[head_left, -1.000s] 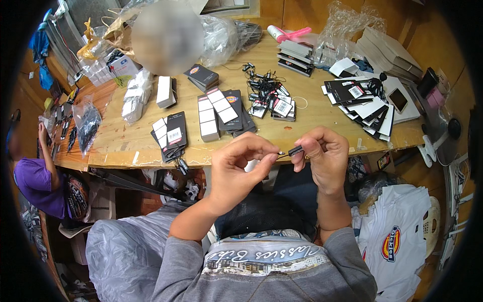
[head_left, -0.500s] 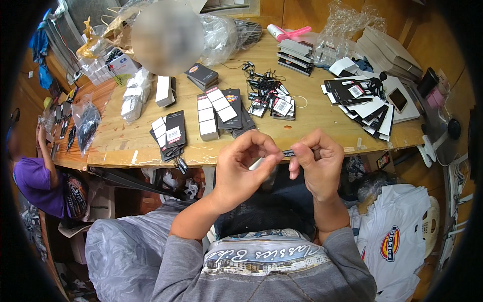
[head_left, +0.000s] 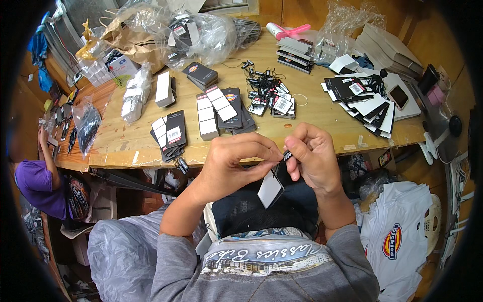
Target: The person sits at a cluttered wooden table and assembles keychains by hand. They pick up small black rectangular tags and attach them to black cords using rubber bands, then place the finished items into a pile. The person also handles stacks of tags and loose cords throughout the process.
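Observation:
Just past the table's front edge, a white and black hang tag (head_left: 270,191) dangles beneath my fingers. My left hand (head_left: 236,162) is closed in a pinch above the tag, at its top end. Between the thumb and fingers of my right hand (head_left: 316,157) is a small black string fastener (head_left: 287,156), its end pointing toward my left fingertips. The string itself is too fine to make out. Nearest on the table lies a fanned bunch of strung tags (head_left: 173,136), with black fasteners hanging over the edge.
Tag stacks (head_left: 206,118) stand mid-table beside a tangled heap of black string fasteners (head_left: 266,83). Finished-looking strung tags (head_left: 359,100) spread at the right near a phone (head_left: 399,97). Plastic bags (head_left: 211,40) lie at the back. A person in a purple shirt (head_left: 37,183) sits left.
The hang tag now dangles in view below my left hand. My left hand has shifted slightly left, and my right hand has moved up a little with the fastener.

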Available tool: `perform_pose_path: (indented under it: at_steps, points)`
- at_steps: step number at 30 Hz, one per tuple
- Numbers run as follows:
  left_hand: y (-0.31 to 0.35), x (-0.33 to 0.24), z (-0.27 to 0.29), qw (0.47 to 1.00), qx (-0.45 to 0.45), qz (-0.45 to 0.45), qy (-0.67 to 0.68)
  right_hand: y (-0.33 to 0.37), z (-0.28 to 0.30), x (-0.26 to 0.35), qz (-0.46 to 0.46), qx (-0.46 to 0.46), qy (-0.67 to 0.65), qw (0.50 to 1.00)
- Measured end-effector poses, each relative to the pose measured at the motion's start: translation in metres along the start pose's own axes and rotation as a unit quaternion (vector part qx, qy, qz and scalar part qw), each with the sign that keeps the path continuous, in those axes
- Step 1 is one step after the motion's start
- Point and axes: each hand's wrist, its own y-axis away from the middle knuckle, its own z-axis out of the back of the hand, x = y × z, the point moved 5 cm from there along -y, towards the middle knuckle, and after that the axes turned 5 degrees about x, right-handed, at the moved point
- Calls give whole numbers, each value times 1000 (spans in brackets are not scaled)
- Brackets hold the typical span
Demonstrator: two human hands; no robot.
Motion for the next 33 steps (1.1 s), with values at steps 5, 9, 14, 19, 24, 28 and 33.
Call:
perform_pose_path:
  at_steps: [5,9,14,19,24,28,33]
  points:
    - [4,-6,-3,993,-3,-103,-59,4,-5,-2,-13,5,-27,1000]
    - [7,-5,-4,989,-16,-130,-76,6,-7,-5,1,0,-57,998]
    - [14,37,-9,975,-116,3,191,-4,-10,3,5,9,-27,1000]
    - [32,53,-31,879,142,144,431,-10,-14,19,-7,28,-9,1000]
    - [57,43,4,951,62,198,230,-8,-28,29,25,88,26,995]
    - [52,12,78,985,-86,42,-143,-11,-60,22,112,118,99,982]
    - [82,48,132,864,-123,135,-469,-49,-106,-44,218,144,337,904]
